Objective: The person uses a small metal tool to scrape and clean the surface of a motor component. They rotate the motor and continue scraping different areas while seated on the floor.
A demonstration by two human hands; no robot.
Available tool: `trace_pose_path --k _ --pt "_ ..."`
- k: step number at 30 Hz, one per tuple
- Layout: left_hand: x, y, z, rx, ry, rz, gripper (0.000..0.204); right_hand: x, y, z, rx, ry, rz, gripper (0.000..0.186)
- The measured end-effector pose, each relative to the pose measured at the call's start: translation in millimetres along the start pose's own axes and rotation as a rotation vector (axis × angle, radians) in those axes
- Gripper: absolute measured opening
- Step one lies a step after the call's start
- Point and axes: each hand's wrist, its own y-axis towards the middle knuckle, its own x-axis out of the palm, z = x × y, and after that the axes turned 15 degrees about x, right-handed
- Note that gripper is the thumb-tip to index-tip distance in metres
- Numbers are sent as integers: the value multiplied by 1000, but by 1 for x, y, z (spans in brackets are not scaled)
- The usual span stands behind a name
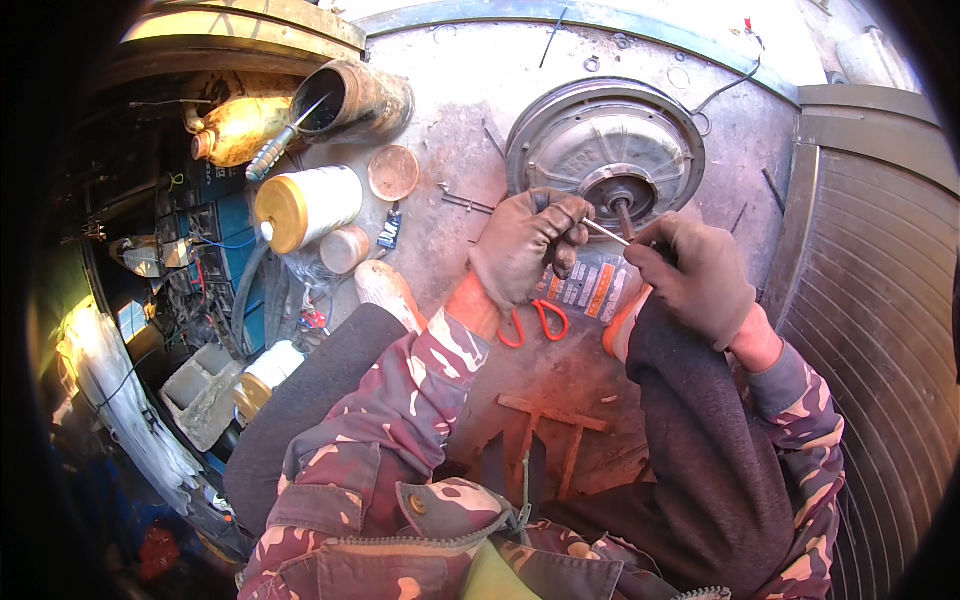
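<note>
My gloved left hand [525, 245] and gloved right hand [700, 278] meet in front of me, each pinching one end of a thin pale rod [606, 232]. Just beyond them a round metal wheel hub [570, 140] lies flat on the ground, a rusty shaft [625, 217] rising from its centre. The rod crosses close to this shaft; whether they touch I cannot tell. Beneath my hands is a printed sheet [598, 288] with coloured blocks. Scissors with red-orange handles [550, 318] lie beside my left wrist, their blades hidden.
At left stand a rusty metal can [385, 105] holding a screwdriver [270, 152], a white jar with a yellow lid [325, 205] and a small blue tube [391, 228]. A rusty frame [550, 412] lies between my legs. A ribbed panel [880, 280] borders the right.
</note>
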Motion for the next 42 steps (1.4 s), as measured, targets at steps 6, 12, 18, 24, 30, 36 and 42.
trace_pose_path --k 6,12,18,24,30,36,42 --pt "11 -6 -5 80 -82 76 26 2 -6 -15 575 621 -305 34" --pt "12 -6 0 92 -91 57 29 1 -3 -17 673 716 -354 35" --pt "6 -6 8 255 -53 -45 42 9 -2 -6 611 848 -289 26" --pt "-77 25 4 571 64 176 39 4 -4 1 554 917 -262 32" --pt "-126 53 -48 631 623 1 64 -3 -4 8 572 886 -232 23" --pt "-121 65 -54 405 649 65 84 -11 -9 16 571 848 -192 22" --pt "-77 68 -36 357 832 57 90 -27 -12 21 522 834 -118 29"
